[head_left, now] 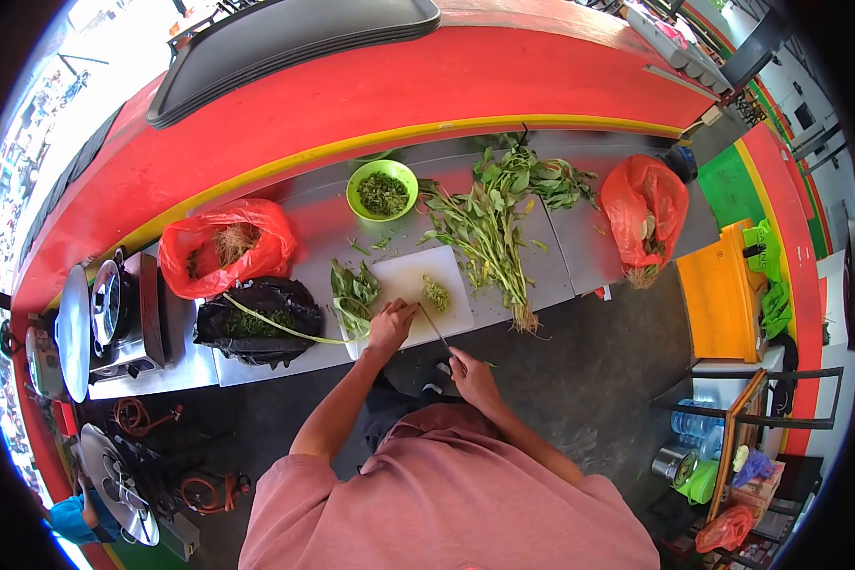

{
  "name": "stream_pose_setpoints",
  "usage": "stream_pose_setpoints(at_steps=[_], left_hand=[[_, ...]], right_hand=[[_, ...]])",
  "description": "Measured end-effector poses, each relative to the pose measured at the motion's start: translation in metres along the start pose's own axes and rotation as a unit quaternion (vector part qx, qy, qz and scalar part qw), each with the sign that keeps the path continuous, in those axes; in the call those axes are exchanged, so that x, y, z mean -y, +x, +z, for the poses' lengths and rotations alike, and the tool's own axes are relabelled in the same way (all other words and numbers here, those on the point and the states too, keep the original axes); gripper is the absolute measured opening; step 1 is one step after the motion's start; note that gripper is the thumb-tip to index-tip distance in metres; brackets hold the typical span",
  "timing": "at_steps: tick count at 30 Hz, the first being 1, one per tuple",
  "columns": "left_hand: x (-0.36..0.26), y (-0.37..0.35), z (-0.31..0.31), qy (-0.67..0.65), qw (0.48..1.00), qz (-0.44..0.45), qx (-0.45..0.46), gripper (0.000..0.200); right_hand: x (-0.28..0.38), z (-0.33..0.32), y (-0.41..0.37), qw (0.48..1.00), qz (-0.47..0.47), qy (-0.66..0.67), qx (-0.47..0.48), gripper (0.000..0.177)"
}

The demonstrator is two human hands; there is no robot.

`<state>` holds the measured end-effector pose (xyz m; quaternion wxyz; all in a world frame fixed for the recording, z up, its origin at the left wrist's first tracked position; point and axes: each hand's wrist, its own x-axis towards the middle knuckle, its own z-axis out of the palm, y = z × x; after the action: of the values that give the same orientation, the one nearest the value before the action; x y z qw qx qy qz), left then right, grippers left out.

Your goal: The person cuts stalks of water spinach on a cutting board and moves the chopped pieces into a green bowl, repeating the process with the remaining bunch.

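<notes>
My left hand (392,325) is closed at the near edge of the white cutting board (404,275), its fingers pressed onto a leafy green stem. The long pale stem (294,329) stretches left from that hand across a black plastic bag (304,313). Wrapped round the handle of a knife (433,327) is my right hand (475,377); the blade points up and left over the board, close to my left fingers. Chopped pale green pieces (435,294) lie in a small heap on the board. Broad green leaves (353,293) rest against its left side.
A green bowl (402,212) of chopped greens stands behind the board. Rooted leafy stalks (499,228) lie to the right, then a red plastic bag (627,209). Another red bag (176,249) and a stove (141,313) are left. A red wall (370,95) runs behind the counter.
</notes>
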<state>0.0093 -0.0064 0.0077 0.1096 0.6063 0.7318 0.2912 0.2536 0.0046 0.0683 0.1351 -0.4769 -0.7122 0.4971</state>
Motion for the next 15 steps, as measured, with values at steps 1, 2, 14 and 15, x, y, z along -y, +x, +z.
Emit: stream_pose_setpoints(at_steps=[1,2,14,15], left_hand=[[0.000,0.001,-0.001,0.001,1.000,-0.001,-0.002,0.021],[0.000,0.001,-0.001,0.001,1.000,0.000,0.001,0.021],[-0.006,0.003,0.000,-0.060,0.996,-0.043,-0.046,0.014],[-0.008,0.003,-0.001,-0.062,0.996,-0.037,-0.048,0.015]], right_hand=[[-0.001,0.002,0.003,1.000,-0.007,-0.009,-0.003,0.036],[-0.003,0.005,0.005,1.000,-0.013,-0.018,-0.006,0.035],[0.011,0.014,0.028,0.996,-0.041,-0.074,-0.043,0.034],[0.009,0.016,0.028,0.996,-0.041,-0.073,-0.043,0.034]])
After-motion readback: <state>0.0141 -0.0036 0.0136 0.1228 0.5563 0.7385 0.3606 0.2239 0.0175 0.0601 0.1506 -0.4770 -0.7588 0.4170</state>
